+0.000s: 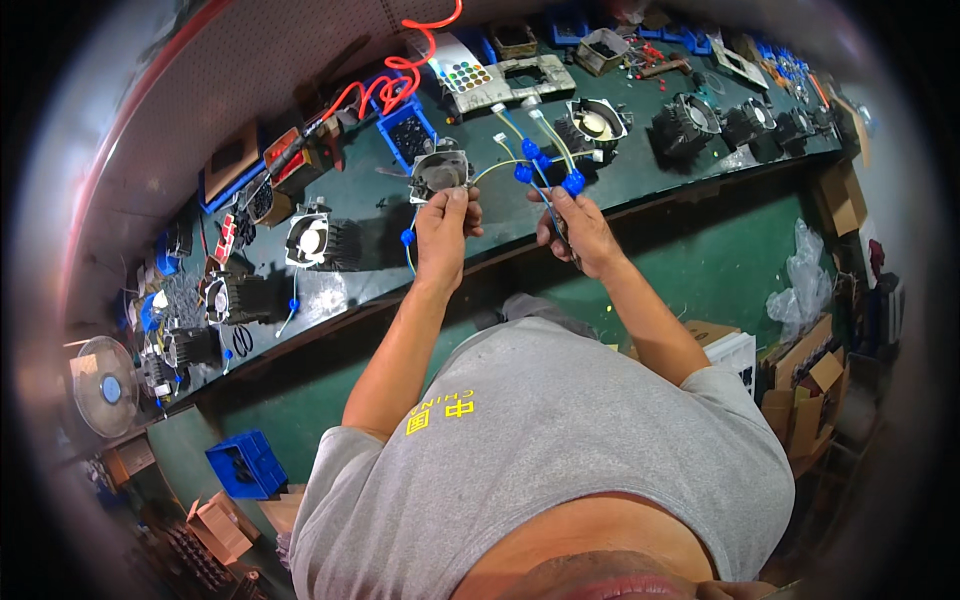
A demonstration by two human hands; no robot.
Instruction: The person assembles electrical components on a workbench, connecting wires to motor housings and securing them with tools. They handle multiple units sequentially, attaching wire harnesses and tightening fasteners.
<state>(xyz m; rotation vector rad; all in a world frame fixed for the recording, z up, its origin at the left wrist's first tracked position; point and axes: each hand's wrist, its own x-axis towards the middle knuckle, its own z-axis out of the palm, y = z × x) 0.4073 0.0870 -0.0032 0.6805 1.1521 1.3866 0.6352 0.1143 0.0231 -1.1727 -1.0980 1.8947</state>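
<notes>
My right hand (582, 232) is closed around a bundle of thin cables (545, 188) with blue round fittings (572, 182) and white plug ends (536, 115), which fan out above my fingers. One thin cable (494, 171) arcs left from the bundle to the fingertips of my left hand (445, 240). These fingers pinch at the near edge of a cooling fan unit (440, 172) on the bench; the exact spot they grip is partly hidden. Below that fan, another cable with a blue fitting (407, 237) hangs over the bench edge.
More fan units with black heat sinks (312, 238) stand along the dark green workbench (385, 225), left and right. A blue bin of small black parts (408, 135), a red coiled hose (400, 65) and a grey plate fixture (525, 80) lie beyond. A blue crate (246, 465) is at lower left.
</notes>
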